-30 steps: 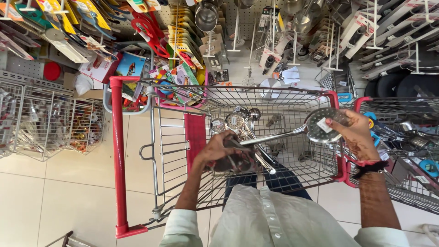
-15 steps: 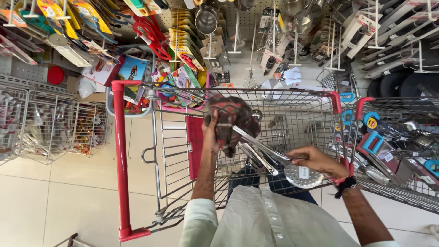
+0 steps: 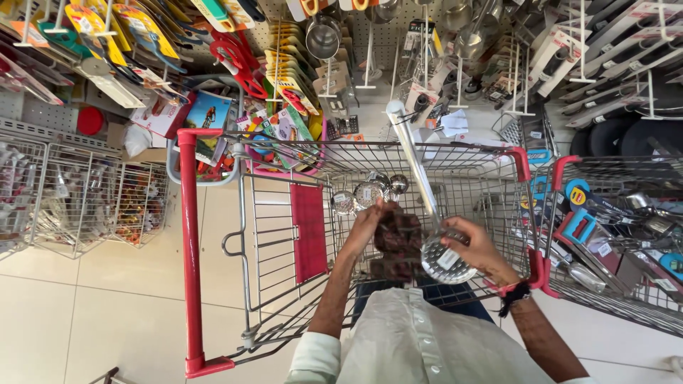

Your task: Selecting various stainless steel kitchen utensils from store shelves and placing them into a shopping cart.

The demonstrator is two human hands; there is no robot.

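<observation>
- The right hand (image 3: 478,245) is closed on a long-handled perforated steel skimmer (image 3: 447,260) at the point where the handle meets the round bowl; the fingers are wrapped tight on it, and the handle (image 3: 411,160) slants up and away over the cart towards the shelves.
- The left hand (image 3: 366,226) has its fingers curled around a dark bundle of utensil heads (image 3: 398,238) – too blurred to say what each piece is; it sits just beside the skimmer's bowl, low over the near end of the basket.
- Both things are held above the red-framed wire shopping cart (image 3: 191,235), not resting in it; a few small shiny steel ladles (image 3: 370,190) already lie against the far wire wall, so some pieces appear to have gone in.
- Judging by this, the handling is partway – nothing in either hand is set down yet (the pegboard of hanging kitchen tools (image 3: 324,43) behind remains full).
</observation>
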